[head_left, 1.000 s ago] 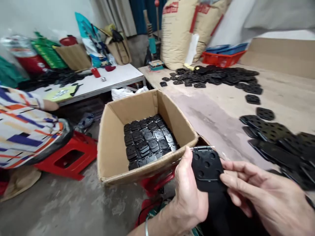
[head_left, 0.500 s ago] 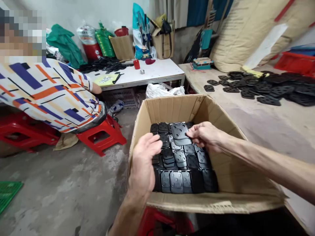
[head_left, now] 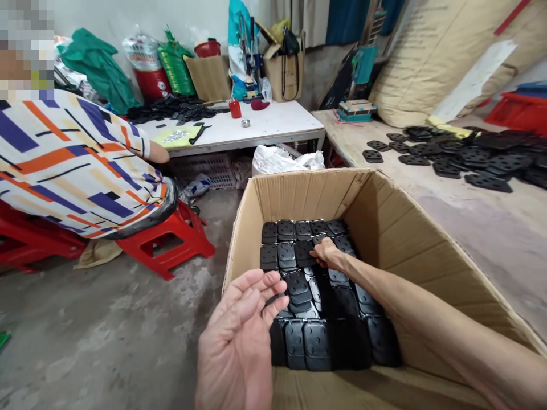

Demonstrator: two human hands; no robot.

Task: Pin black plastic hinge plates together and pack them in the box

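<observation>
Inside a large cardboard box (head_left: 316, 199), black plates with round holes (head_left: 317, 341) lie in overlapping rows. My right hand (head_left: 327, 252) reaches down into the box, its fingers closed on the edge of one black plate (head_left: 304, 251) in the second row from the back. That plate rests among the others. My left hand (head_left: 243, 336) hovers over the box's near left side, palm turned up, fingers apart and holding nothing. The arm's shadow darkens some of the middle plates.
A person in a patterned shirt (head_left: 85, 165) sits on a red stool (head_left: 171, 239) at left. More black plates (head_left: 461, 154) are heaped on the right table (head_left: 461, 210). A white table (head_left: 265, 125) with a red bottle (head_left: 235, 107) stands behind the box.
My right hand has lowered the plate from above the rows down into the second row. My left hand has moved nearer and turned palm up. The view has shifted slightly.
</observation>
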